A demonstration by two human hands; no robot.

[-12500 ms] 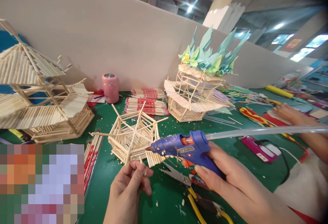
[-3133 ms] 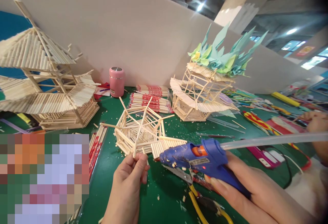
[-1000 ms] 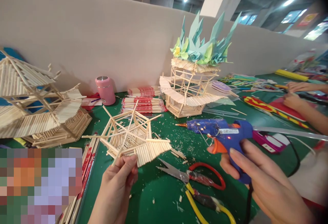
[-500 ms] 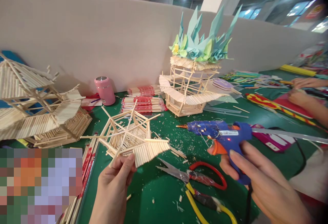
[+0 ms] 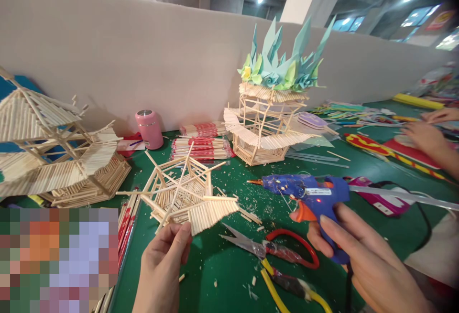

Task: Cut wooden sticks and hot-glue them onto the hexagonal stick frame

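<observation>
Over the green table [image 5: 211,289], forward of its back edge, a blue glue gun [image 5: 304,186] is gripped in the right hand [image 5: 362,248], fingers wrapped round its handle; its nozzle [image 5: 255,182] is pointed left, long axis roughly parallel to that edge. The near rim of a stick frame [image 5: 179,188] is pinched by the left hand [image 5: 163,263], fingertips closed. Scissors [image 5: 266,250] are laid spread between the hands; wrapped sticks [image 5: 201,149] are placed behind the frame.

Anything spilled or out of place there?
Yes: pale wooden offcuts lie scattered on the green tabletop between the tan lattice stick frame and blue plastic glue gun, like spilled debris. Metal scissors with red and yellow handles lie open, an apparent hazard.
</observation>
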